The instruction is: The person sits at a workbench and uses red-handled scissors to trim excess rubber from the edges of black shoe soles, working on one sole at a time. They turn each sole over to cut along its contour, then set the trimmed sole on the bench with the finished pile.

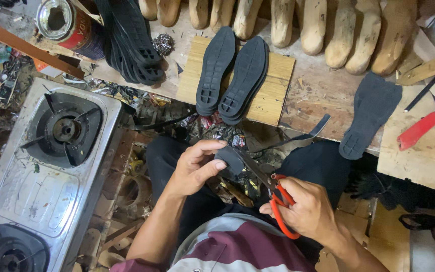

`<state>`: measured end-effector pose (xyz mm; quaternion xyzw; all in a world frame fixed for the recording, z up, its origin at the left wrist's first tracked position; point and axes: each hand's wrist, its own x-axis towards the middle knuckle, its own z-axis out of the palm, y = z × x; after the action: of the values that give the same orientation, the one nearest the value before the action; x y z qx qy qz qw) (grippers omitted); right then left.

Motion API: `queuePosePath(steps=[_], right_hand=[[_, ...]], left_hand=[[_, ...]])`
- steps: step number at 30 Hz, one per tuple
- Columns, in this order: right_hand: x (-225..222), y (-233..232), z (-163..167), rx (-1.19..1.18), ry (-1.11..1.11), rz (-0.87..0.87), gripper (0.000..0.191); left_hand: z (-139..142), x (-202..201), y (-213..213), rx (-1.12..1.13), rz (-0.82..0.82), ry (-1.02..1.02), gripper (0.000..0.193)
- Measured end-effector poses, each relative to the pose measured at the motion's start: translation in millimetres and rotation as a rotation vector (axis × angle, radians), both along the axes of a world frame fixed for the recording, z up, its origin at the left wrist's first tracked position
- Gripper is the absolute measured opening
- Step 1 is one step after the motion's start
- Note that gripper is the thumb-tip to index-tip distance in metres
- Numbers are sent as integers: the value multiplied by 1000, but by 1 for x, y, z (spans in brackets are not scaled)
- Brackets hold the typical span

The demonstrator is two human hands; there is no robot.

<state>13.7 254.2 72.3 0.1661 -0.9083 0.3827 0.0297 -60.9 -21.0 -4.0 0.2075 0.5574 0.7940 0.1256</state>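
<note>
Steel gas stove (41,171) far left, beside lap. Left hand (192,168) pinches dark rubber piece (231,160) over lap, centre. Right hand (305,209) clamped on red-handled scissors (273,189), blades at piece. Pair of black soles (232,73) on worktop (318,95) beyond; single sole (371,113) right.

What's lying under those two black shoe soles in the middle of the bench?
The two black shoe soles lie side by side on a pale slatted wooden board, which rests on the worn workbench. The right sole seems stacked on another; whatever lies directly beneath them is covered.
</note>
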Motion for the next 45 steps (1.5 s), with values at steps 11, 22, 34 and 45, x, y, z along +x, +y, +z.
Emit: queuePosePath(steps=[11,22,34,45], right_hand=[[-1,8,6,-1,-82,40,51],[-5,11,19,98,-79,55,52],[-3,-10,-48,-409,-268,10,37],[13,-22,-66,-414,-416,-164,30]], left_hand=[[25,-11,-19,-259,-48,198,50],[49,-22,-25,-347,-167,354,58],[6,-19,37,982,-127,-374,29],[6,-14,43,314,284,-359,45]])
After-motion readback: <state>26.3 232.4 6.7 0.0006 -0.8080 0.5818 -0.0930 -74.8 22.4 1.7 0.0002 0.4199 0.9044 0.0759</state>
